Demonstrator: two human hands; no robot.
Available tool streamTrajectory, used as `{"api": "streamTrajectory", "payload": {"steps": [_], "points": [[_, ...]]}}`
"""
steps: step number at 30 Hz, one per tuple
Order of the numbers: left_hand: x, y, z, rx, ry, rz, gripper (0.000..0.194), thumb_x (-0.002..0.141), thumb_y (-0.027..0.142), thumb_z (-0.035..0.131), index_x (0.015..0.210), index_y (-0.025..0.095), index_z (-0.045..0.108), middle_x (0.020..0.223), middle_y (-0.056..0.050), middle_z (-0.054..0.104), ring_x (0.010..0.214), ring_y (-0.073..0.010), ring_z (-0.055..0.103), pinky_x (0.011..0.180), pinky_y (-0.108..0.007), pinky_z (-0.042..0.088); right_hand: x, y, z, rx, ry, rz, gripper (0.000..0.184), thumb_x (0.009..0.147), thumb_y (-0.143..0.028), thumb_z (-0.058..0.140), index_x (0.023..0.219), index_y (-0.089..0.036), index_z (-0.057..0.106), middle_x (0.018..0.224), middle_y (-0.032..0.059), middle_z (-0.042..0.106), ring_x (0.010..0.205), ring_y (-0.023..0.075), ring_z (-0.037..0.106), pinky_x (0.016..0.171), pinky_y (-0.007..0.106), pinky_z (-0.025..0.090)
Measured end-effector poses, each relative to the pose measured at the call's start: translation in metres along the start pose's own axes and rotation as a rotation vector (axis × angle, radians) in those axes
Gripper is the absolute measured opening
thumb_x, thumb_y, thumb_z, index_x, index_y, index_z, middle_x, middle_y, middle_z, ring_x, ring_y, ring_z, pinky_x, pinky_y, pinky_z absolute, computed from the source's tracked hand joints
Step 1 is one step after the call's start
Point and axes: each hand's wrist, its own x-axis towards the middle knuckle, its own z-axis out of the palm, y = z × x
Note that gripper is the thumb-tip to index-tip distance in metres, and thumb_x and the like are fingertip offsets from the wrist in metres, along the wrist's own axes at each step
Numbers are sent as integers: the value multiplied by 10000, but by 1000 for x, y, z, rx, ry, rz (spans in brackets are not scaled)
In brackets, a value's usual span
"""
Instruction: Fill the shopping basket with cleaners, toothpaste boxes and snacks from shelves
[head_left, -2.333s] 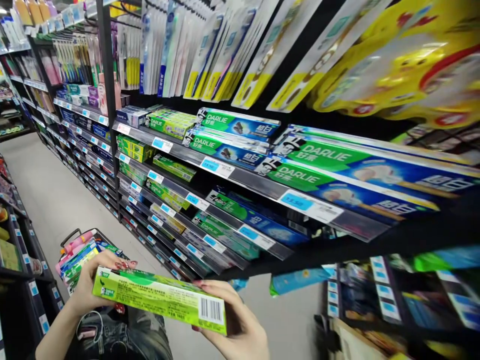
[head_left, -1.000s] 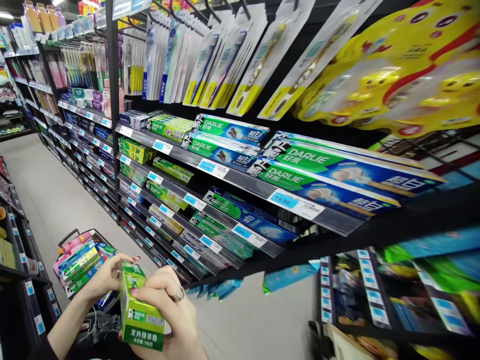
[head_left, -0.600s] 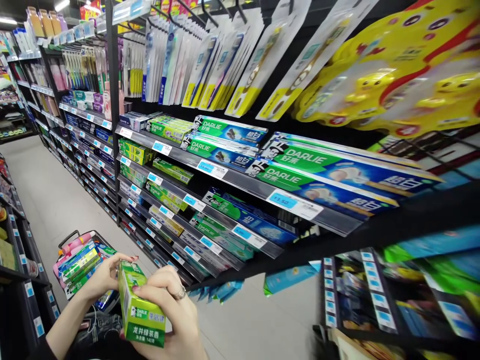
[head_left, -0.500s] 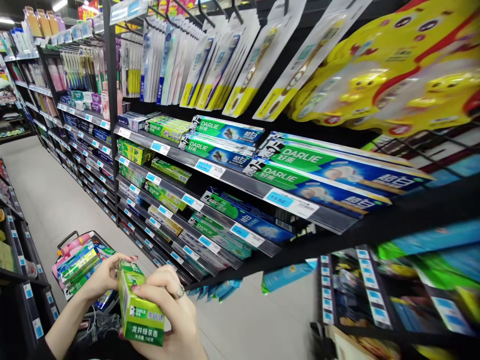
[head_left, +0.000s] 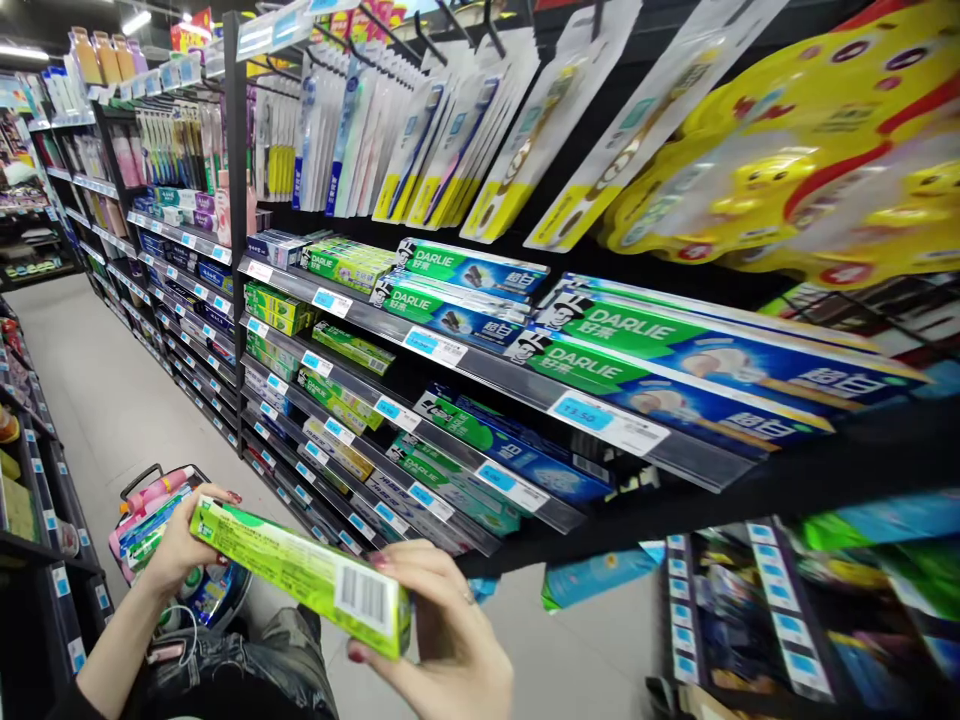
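Observation:
A light green toothpaste box (head_left: 300, 570) is held between both hands in front of my body, its long printed side with a barcode facing up toward me. My left hand (head_left: 184, 545) is closed round the box's far left end. At the near right end, my right hand (head_left: 442, 630) pinches the box between thumb and fingers. Below and left of the box stands a basket (head_left: 244, 590) filled with packaged goods, among them green and blue boxes (head_left: 142, 545) and a pink item (head_left: 161, 490). My left forearm hides part of it.
On the right, a long shelf (head_left: 480, 350) carries rows of Darlie toothpaste boxes (head_left: 637, 330) with price tags. Packaged toothbrushes (head_left: 450, 140) and yellow duck-shaped packs (head_left: 810, 150) hang above. Another shelf (head_left: 45, 480) borders the aisle floor (head_left: 82, 360) on the left.
The toothpaste box has been turned from its end face to its long barcode side. My right hand has moved right, and the left hand keeps hold of the other end.

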Motion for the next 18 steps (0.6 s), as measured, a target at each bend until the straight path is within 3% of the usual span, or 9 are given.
{"api": "streamTrajectory", "payload": {"steps": [3, 7, 11, 15, 18], "points": [[-5, 27, 0, 41, 36, 133, 543, 396, 11, 804, 895, 204, 712, 949, -42, 676, 900, -244, 638, 740, -271, 510, -7, 21, -11, 53, 61, 86, 362, 712, -301, 802, 1051, -271, 679, 937, 92, 642, 882, 255, 645, 677, 364, 588], [-13, 54, 13, 62, -48, 299, 470, 498, 85, 848, 928, 233, 728, 926, -51, 682, 844, -224, 662, 699, -262, 519, -19, 40, -17, 169, 145, 196, 360, 675, -297, 827, 1009, -253, 702, 946, 105, 671, 908, 291, 682, 722, 398, 597], [-17, 59, 23, 54, -110, 368, 480, 526, 133, 877, 960, 266, 723, 919, -32, 678, 825, -190, 657, 686, -231, 518, -26, 47, -24, 256, 162, 260, 394, 664, -298, 836, 1031, -265, 698, 978, 100, 689, 939, 283, 687, 767, 386, 589], [-21, 61, 32, 10, -75, 369, 475, 514, 178, 899, 950, 241, 721, 916, -45, 673, 814, -190, 648, 662, -226, 515, -32, 60, -26, 324, 168, 324, 421, 639, -291, 851, 1030, -270, 698, 1004, 93, 694, 955, 283, 693, 794, 389, 583], [-28, 67, 44, -8, -59, 375, 465, 520, 237, 908, 939, 233, 707, 913, -52, 676, 816, -197, 645, 659, -231, 511, -40, 80, -16, 429, 152, 406, 444, 616, -328, 861, 1023, -270, 694, 1005, 88, 723, 968, 297, 708, 796, 387, 586]]}}
